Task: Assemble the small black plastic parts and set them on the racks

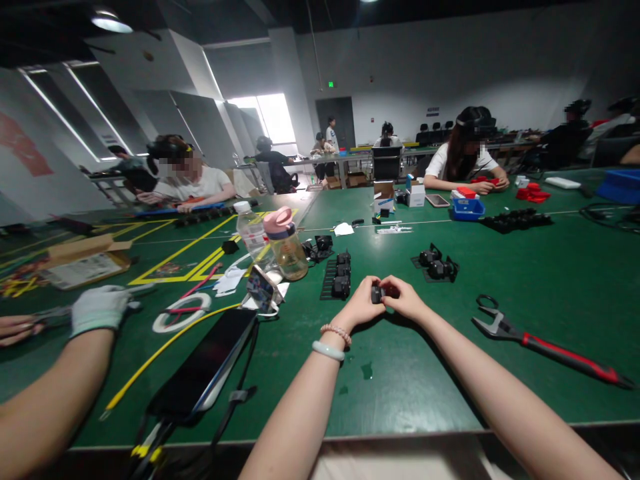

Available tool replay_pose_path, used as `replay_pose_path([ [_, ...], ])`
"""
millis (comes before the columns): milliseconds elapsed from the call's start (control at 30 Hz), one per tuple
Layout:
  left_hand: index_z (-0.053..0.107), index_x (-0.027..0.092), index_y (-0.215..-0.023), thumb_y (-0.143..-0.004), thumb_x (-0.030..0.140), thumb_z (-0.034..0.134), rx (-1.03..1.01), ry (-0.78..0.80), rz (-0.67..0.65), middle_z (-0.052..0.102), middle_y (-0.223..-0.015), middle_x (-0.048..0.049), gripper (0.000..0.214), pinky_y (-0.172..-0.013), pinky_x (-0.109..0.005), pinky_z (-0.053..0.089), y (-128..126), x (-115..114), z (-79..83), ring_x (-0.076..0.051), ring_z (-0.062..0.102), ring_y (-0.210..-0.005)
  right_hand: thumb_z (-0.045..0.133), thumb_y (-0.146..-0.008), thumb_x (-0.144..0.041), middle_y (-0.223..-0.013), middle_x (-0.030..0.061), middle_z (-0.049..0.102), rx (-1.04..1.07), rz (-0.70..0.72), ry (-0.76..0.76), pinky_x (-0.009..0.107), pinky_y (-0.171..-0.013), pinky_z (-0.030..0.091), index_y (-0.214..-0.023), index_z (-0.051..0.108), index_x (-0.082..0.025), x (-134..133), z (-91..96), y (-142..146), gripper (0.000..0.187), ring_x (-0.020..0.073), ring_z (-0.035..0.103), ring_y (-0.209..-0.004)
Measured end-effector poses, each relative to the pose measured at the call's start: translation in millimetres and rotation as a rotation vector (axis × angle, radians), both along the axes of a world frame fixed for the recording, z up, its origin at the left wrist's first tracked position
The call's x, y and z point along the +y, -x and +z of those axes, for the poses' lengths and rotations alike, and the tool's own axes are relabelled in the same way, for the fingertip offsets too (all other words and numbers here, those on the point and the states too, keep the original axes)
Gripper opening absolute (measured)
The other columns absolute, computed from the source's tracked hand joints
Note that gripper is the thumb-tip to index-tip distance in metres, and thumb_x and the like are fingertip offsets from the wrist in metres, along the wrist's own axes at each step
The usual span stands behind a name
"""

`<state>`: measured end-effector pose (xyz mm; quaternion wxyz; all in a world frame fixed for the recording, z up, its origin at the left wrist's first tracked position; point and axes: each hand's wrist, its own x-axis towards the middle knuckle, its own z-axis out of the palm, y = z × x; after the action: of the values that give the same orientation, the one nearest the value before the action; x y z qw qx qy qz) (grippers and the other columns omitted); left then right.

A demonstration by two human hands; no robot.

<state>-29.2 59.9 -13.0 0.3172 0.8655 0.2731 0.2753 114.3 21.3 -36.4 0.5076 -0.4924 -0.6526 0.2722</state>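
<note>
My left hand (pixel 363 302) and my right hand (pixel 404 297) meet over the green table, both closed around one small black part (pixel 377 294). Fingers cover most of that part, so its exact kind cannot be made out. Just left of my left hand sits a black rack-like piece (pixel 336 276) bearing several dark blocks. Beyond my right hand lies another group of black parts (pixel 436 263). An adjustable wrench (pixel 545 347) with a red and black handle rests to the right, with a black ring (pixel 487 302) by its jaw.
A smartphone (pixel 207 363) with cables lies at the front left. Behind it stand a pink-lidded bottle (pixel 286 243) and a propped small screen (pixel 263 289). A co-worker's gloved hand (pixel 99 309) holds a tool at far left. A blue tray (pixel 468 211) stands near a person across the table.
</note>
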Motion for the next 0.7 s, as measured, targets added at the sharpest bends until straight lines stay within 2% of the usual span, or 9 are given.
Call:
replay_pose_path([
  [367, 0.038, 0.015, -0.102, -0.058, 0.017, 0.056, -0.016, 0.035, 0.017, 0.044, -0.095, -0.0043, 0.047, -0.074, -0.028, 0.038, -0.8, -1.7, 0.6, -0.015, 0.044, -0.084, 0.050, -0.060, -0.017, -0.076, -0.0003, 0.057, 0.003, -0.011, 0.030, 0.025, -0.065, 0.041, -0.084, 0.054, -0.016, -0.9, 2.9, -0.4, 0.024, 0.0114, 0.051, -0.067],
  [700, 0.038, 0.015, -0.102, -0.057, 0.014, 0.055, -0.011, 0.021, 0.017, 0.044, -0.097, -0.0045, 0.048, -0.079, -0.029, 0.037, -1.0, -0.6, -0.1, -0.015, 0.044, -0.088, 0.049, -0.063, -0.020, -0.078, 0.0005, 0.059, 0.000, -0.004, 0.044, 0.025, -0.067, 0.042, -0.085, 0.055, -0.016, -0.4, 2.5, -0.5, 0.024, 0.0116, 0.052, -0.069],
])
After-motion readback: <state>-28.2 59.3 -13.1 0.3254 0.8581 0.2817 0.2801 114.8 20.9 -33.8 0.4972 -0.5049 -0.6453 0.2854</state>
